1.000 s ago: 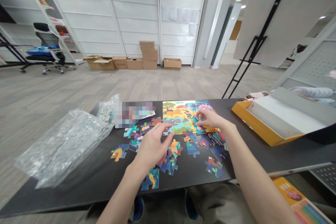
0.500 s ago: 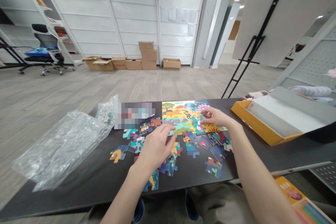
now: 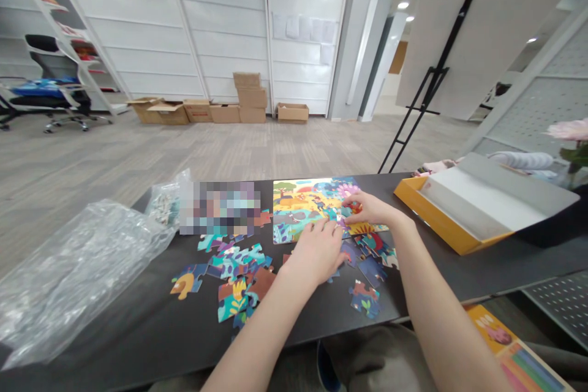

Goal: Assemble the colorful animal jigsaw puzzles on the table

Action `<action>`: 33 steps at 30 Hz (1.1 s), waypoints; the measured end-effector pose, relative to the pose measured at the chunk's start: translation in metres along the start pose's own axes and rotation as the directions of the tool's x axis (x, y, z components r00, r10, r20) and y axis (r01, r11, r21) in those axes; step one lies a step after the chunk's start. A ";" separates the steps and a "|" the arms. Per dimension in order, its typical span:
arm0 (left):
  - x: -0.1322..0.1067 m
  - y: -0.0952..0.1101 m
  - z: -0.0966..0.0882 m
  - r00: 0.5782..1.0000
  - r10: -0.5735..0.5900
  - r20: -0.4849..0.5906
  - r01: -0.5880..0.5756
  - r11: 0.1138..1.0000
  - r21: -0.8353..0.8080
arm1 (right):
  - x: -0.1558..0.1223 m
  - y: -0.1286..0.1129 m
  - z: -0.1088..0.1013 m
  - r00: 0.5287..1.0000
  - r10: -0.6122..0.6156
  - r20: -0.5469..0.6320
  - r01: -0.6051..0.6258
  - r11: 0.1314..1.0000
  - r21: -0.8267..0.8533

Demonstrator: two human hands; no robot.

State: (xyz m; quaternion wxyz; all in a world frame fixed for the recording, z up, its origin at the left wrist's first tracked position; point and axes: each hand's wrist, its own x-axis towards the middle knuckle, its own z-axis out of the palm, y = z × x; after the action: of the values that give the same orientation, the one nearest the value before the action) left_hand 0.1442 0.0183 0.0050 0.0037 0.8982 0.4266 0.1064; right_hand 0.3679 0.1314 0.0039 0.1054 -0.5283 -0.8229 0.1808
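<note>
A partly assembled jigsaw puzzle point(image 3: 294, 199) with a bright animal scene lies on the black table. Flat over its lower edge rests my left hand point(image 3: 320, 248), fingers stretched out and apart, hiding the pieces under it. At the puzzle's right part, my right hand point(image 3: 367, 208) has curved fingers touching the picture. A gap shows between its thumb and index finger, with puzzle artwork visible there. Loose puzzle pieces point(image 3: 236, 260) are heaped to the left of my left forearm. More pieces lie below my right hand, among them a dark blue piece point(image 3: 372, 271) and a brown-and-blue piece point(image 3: 365, 298).
A clear plastic bag point(image 3: 92, 269) covers the table's left end. Beside it sits a smaller bag with pieces point(image 3: 165, 205), then a blurred-out flat item point(image 3: 220, 208). An open yellow box point(image 3: 429, 214) stands at the right. Beyond the table is a black easel point(image 3: 429, 86).
My left hand has moved right along the puzzle's lower edge, uncovering loose pieces on the left. My right hand stays at the puzzle's right part, its fingers slightly lower. The view has turned a little right.
</note>
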 end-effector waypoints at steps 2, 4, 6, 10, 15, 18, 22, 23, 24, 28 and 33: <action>0.005 0.000 0.007 1.000 -0.008 -0.006 0.008 1.000 -0.011 | 0.000 0.001 0.001 1.000 0.005 -0.018 -0.006 1.000 -0.024; 0.008 -0.001 0.013 1.000 -0.014 -0.001 0.014 1.000 -0.019 | -0.001 0.001 0.002 0.999 0.021 -0.048 -0.023 0.999 -0.047; 0.009 -0.003 0.015 1.000 -0.015 0.004 0.015 1.000 -0.017 | -0.002 0.001 0.003 0.996 0.036 -0.079 -0.041 0.997 -0.062; 0.010 -0.004 0.015 1.000 -0.011 0.008 0.011 1.000 0.000 | -0.004 -0.001 0.004 0.993 0.061 -0.096 -0.065 0.997 -0.032; 0.010 -0.006 0.011 0.999 -0.002 0.043 0.001 1.000 0.020 | -0.006 -0.001 0.004 0.990 0.123 -0.074 -0.115 0.988 0.104; 0.010 -0.007 0.010 0.998 0.009 0.066 -0.011 1.000 0.026 | -0.007 0.005 0.003 0.986 0.147 -0.079 -0.133 0.978 0.158; 0.010 -0.006 0.007 0.998 0.011 0.068 -0.013 1.000 0.020 | -0.009 0.016 0.002 0.986 0.153 -0.069 -0.129 0.954 0.272; 0.011 -0.006 0.007 0.998 0.012 0.067 -0.014 1.000 0.019 | -0.009 0.018 0.001 0.985 0.154 -0.083 -0.121 0.944 0.306; 0.011 -0.006 0.006 0.998 0.013 0.066 -0.014 1.000 0.019 | -0.009 0.019 0.001 0.983 0.152 -0.100 -0.110 0.934 0.340; 0.011 -0.006 0.007 0.998 0.010 0.063 -0.011 1.000 0.019 | -0.006 0.013 0.002 0.986 0.123 -0.114 -0.055 0.879 0.475; 0.012 -0.007 0.012 0.999 0.019 0.040 -0.019 1.000 0.008 | 0.002 0.003 0.009 0.987 0.134 -0.091 -0.074 0.870 0.487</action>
State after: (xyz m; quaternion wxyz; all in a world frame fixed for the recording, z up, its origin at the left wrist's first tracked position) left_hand 0.1487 0.0327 -0.0047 0.0072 0.9042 0.4182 0.0868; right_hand 0.3663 0.1326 -0.0055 0.2734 -0.5390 -0.7143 0.3528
